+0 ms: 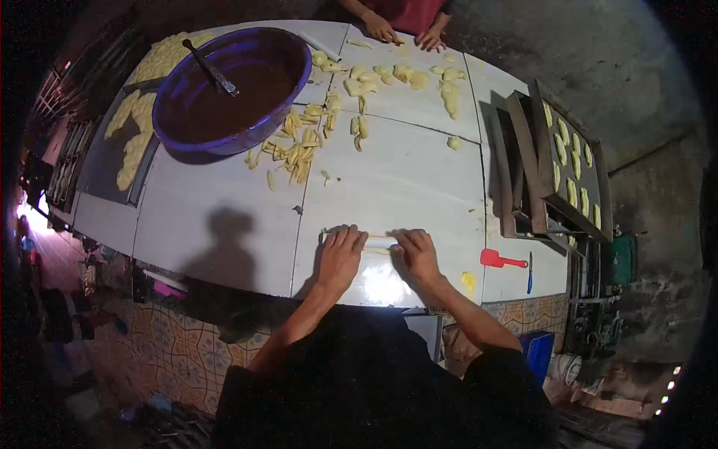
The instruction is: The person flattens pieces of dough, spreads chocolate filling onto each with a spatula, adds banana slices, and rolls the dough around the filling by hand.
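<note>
Both hands (left [340, 254]; right [416, 253]) press flat, seemingly rolling a dough rope [379, 241].

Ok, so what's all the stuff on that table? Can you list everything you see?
Table: one, white tiled top, fills the middle.
Bowl: one, big, purple, brown filling inside, far left of the table.
Spoon: one, dark, standing in the bowl.
Dough pieces: many, pale yellow, scattered beside the bowl and toward the far edge.
Flat tray: one, dark, left edge, with yellow pieces on it.
Stacked trays: several, dark, right side, top one holding yellow pieces.
Scraper: one, red, near right.
Pen-like stick: one, blue, beside the scraper.
Another person's hands: two, far edge.
Dough roll: one, pale, under both hands.
Left hand: flat on the roll.
Right hand: flat on the roll.
</note>
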Motion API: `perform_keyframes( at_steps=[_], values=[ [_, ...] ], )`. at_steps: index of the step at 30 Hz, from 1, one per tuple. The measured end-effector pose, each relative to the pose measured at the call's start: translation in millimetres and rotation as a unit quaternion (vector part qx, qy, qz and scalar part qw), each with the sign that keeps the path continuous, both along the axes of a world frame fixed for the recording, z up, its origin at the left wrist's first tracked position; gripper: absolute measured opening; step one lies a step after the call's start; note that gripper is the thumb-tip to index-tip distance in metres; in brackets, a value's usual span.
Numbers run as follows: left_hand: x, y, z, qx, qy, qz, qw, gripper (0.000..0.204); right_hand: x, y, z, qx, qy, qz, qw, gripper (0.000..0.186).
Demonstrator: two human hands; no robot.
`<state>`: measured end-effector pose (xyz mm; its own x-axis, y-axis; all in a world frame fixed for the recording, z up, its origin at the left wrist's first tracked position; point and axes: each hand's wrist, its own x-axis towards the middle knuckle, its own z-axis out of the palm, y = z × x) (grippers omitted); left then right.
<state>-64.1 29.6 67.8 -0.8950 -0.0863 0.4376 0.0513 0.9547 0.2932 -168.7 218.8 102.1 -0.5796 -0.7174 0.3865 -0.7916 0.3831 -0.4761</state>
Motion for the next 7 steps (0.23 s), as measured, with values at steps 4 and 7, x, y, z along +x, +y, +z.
perform_keyframes(
  at_steps=[4, 7],
  values=[
    [24, 16, -6, -0.032, -0.068, 0.029, 0.997, 0.035, 7, 24, -40, 0.014, 0.002, -0.001, 1.0, 0.042],
    [56, 6, -44, 0.059, -0.105, -0.014, 0.993, 0.046, 6, 28, -40, 0.017, -0.009, 0.032, 0.999, 0.047]
  ],
)
